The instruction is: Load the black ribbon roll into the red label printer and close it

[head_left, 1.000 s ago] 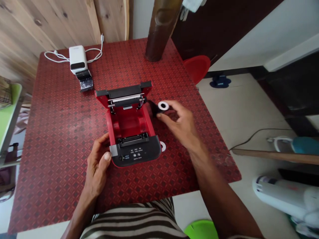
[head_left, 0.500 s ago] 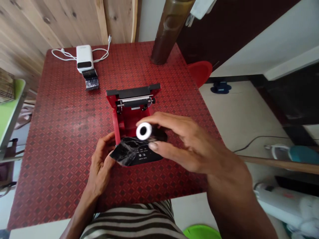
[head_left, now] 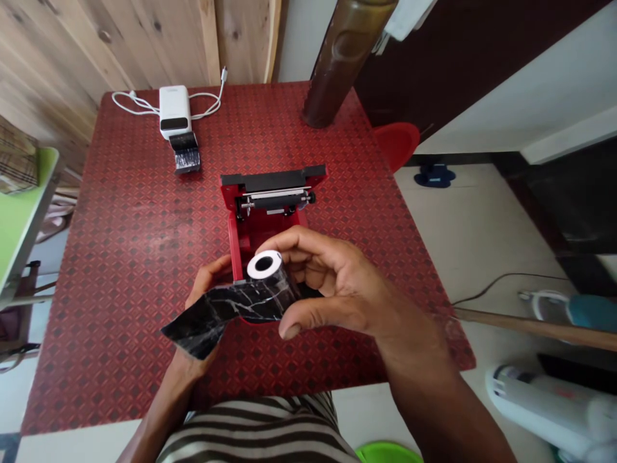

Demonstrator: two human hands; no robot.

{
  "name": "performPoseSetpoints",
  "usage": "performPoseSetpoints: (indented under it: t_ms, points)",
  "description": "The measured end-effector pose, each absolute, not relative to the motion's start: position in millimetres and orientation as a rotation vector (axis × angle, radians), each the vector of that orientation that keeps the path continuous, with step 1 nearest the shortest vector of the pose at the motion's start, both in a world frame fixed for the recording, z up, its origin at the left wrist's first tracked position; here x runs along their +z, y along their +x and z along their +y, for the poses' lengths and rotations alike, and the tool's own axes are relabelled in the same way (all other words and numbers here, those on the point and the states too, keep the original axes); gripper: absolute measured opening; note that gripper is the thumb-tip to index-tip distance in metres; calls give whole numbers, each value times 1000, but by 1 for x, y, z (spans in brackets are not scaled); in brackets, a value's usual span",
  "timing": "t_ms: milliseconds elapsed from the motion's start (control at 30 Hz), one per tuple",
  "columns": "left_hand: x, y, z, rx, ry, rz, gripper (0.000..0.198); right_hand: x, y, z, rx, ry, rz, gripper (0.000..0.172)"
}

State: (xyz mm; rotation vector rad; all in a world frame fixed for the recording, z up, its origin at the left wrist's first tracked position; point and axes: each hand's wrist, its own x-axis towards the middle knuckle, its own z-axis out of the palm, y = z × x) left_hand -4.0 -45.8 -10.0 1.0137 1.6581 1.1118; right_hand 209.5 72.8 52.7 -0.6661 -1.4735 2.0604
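The roll of black marble-patterned label paper [head_left: 265, 283] sits gripped in our right hand [head_left: 332, 283], fingers curled over it and thumb beneath, its loose strip [head_left: 207, 323] trailing across our left hand [head_left: 208, 275], whose loosely open fingers lie just beside the open red printer [head_left: 250, 235].

Bright even light, soft shadow under the right hand [head_left: 337, 283], edges bowed

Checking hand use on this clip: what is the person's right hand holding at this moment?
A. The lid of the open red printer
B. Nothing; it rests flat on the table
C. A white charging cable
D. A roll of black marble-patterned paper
D. The right hand curls around the roll of black marble-patterned paper, with the roll's white core showing at its end.
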Motion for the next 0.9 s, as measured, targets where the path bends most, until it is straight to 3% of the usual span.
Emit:
performPoseSetpoints:
  t_ms: [267,600,700,833,900]
  points:
    - [-26,-10,-48,1181,984,1523,61,52,215,66,1905,-657,-1536,33]
    - [-7,-2,-50,1189,1020,1468,62,60,226,65,1890,-606,-1523,22]
    - [-8,-2,-48,1210,1057,1468,64,65,224,62,1820,-724,-1591,27]
    - [-12,-3,-47,1201,1051,1481,61,68,223,60,1756,-820,-1592,51]
    - [-12,-3,-47,1211,1061,1482,59,69,225,59,1732,-820,-1603,52]
